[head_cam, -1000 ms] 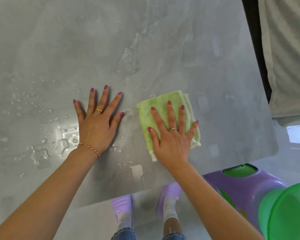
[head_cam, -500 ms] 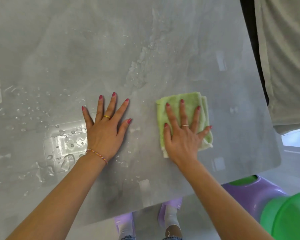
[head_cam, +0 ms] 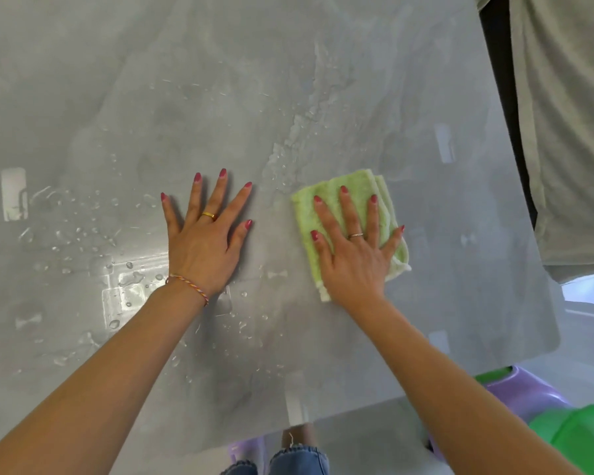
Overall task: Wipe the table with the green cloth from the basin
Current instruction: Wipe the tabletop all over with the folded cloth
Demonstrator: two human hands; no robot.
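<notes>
Right grip: the right hand [head_cam: 352, 255] lies flat, palm down, fingers spread wide over the green cloth [head_cam: 355, 207]. It is pressing, not pinching; nothing is closed around the fabric.
Left grip: the left hand [head_cam: 204, 241] is splayed open on the bare counter [head_cam: 83, 97], holding nothing. It looks like a brace.
Cloth: folded into a thick pad, flat on the counter right of centre. Its far edge peeks out beyond the fingertips, its right corner past the little finger.
Water: droplets and small puddles [head_cam: 127, 282] sit left of the left hand, more specks lie near the front edge, and a wet streak [head_cam: 299, 132] runs away from the cloth toward the far side.
Step, as I read it: mid-wipe, with most of the wet patch on the left not yet reached.
Risk one: only palm pressure holds the cloth, so a fast stroke could let the folds slide apart or bunch up.
Risk two: the bracing hand sits beside puddles, and a wet, glossy top could let it slip.
Risk three: a stroke toward the near right corner could push water over the edge onto the floor.
Containers: a green basin [head_cam: 583, 437] shows at the lower right, below counter level, beside a purple plastic stool [head_cam: 525, 392]. The basin's inside is turned away, so I cannot tell what is in it.
</notes>
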